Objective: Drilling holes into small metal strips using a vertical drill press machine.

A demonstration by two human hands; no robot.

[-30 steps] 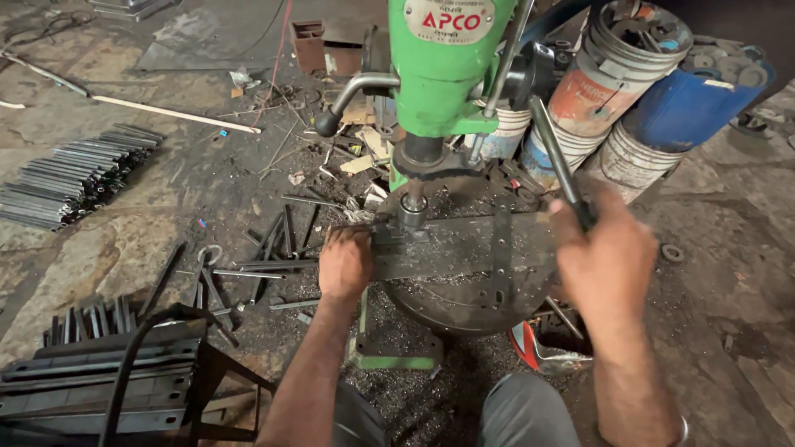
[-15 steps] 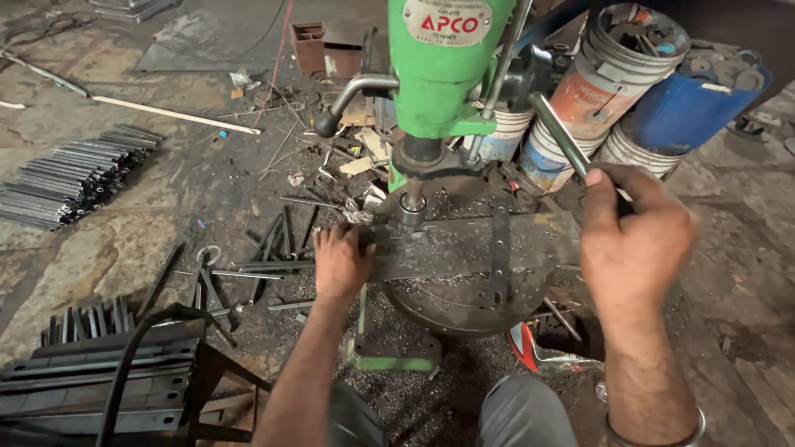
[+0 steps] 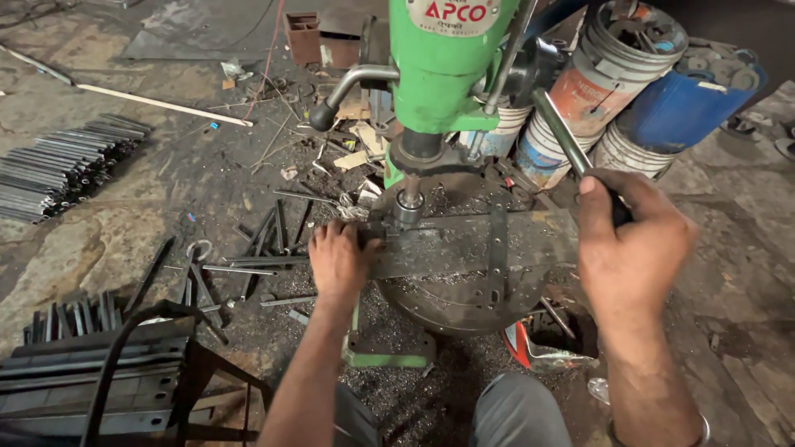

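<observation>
A green pillar drill [image 3: 439, 74] stands in front of me, its chuck [image 3: 408, 203] down close to a flat dark steel bar [image 3: 464, 244] that lies across the round drill table [image 3: 464, 306]. My left hand [image 3: 338, 263] presses on the left end of that bar, just beside the chuck. My right hand [image 3: 629, 244] is closed around the black grip of the drill's feed lever [image 3: 559, 136], which slants up toward the drill head. A second lever arm with a black knob [image 3: 348, 87] sticks out to the left.
Buckets and a blue drum [image 3: 687, 103] stand behind the drill at the right. Loose steel strips [image 3: 248, 257] and swarf litter the floor at the left. A bundle of rods [image 3: 58, 170] lies far left, and stacked flat bars on a stand [image 3: 91, 372] sit at bottom left.
My right hand has drawn the feed lever a little higher and to the right. My left hand stays on the bar's left end.
</observation>
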